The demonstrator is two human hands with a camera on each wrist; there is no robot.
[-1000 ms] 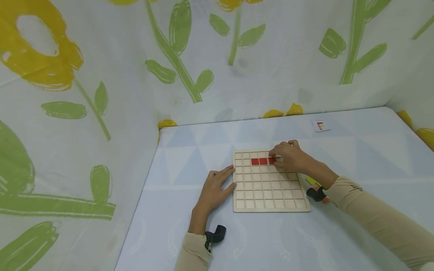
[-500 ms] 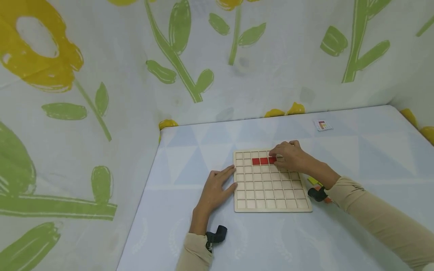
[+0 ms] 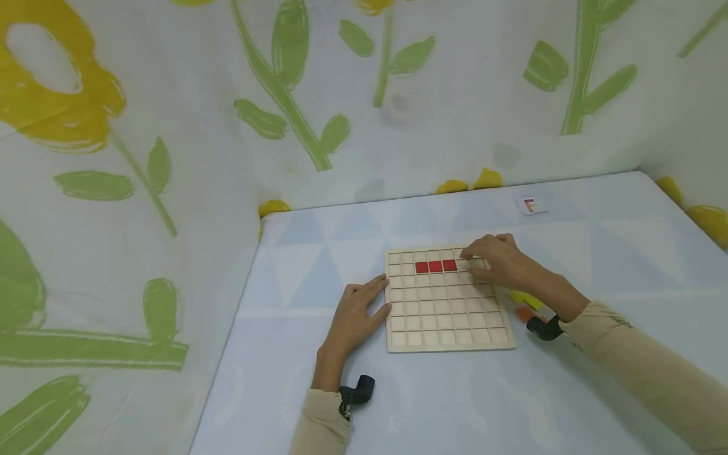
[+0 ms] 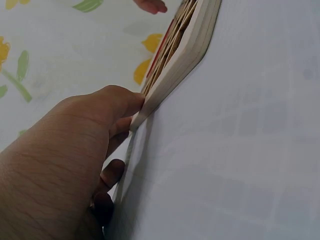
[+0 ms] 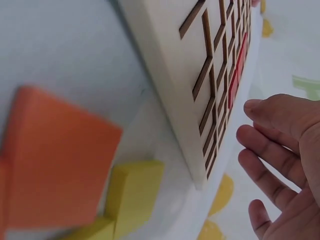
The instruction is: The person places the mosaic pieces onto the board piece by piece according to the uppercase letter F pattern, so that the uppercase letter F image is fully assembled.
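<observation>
A square wooden grid board [image 3: 436,308] lies on the table. Three red square tiles [image 3: 435,266] sit side by side in its second row from the far edge. My left hand [image 3: 354,316] touches the board's left edge with thumb and fingertips, the fingers fairly straight. My right hand [image 3: 500,262] is over the far right part of the board, just right of the red tiles. In the right wrist view, nothing shows between the right hand's [image 5: 287,150] parted thumb and fingers.
Yellow pieces [image 3: 527,299] and orange pieces [image 3: 524,313] lie right of the board, partly hidden by the right wrist. A small card with a coloured grid pattern [image 3: 531,205] lies at the back right. A flower-printed cloth [image 3: 216,158] rises behind and left of the table.
My right hand has moved slightly right, off the third red tile, and its thumb and fingers have parted. The left hand stays at the board's edge.
</observation>
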